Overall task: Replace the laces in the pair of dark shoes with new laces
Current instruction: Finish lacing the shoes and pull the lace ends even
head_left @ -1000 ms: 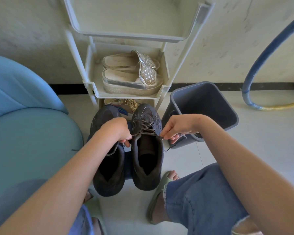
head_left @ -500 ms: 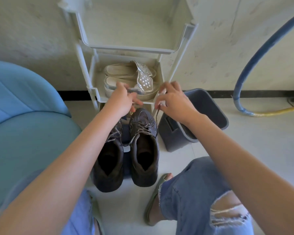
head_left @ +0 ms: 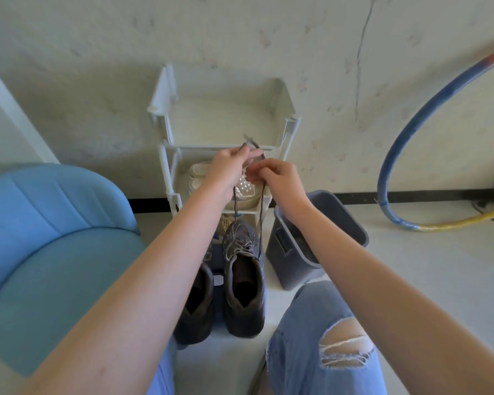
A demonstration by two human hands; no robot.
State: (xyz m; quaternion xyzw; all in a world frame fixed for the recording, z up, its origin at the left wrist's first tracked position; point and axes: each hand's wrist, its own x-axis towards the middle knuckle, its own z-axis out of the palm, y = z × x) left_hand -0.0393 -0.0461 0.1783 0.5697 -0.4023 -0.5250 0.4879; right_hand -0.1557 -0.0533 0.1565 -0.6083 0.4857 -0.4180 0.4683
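Just above and ahead of the shoes, held a dark lace (head_left: 261,218) stretched straight in both hands. Pinched it between thumb and fingers (head_left: 251,153) of the left hand (head_left: 228,166), with the loose tips sticking up past the fingertips. Gripped the same lace just to the right with the right hand (head_left: 278,181), its fingers (head_left: 254,170) curled in tight (exact point of contact hard to make out). Saw two strands dropping from the fingers to the right shoe (head_left: 244,283) directly below, threaded through its upper eyelets. Found the left shoe (head_left: 196,303) just beside it, below and left of the fingers, partly hidden under the left forearm, toe toward the wall. Noted a white rack (head_left: 166,166) right behind the fingers, with pale sandals (head_left: 247,192) on its middle shelf, just under the hands. Spotted a grey bin (head_left: 350,223) below and right of the right hand, a blue chair (head_left: 54,223) well off to the left, a blue and yellow hoop (head_left: 411,132) against the wall far to the right, and a torn denim knee (head_left: 325,323) nearest the camera.
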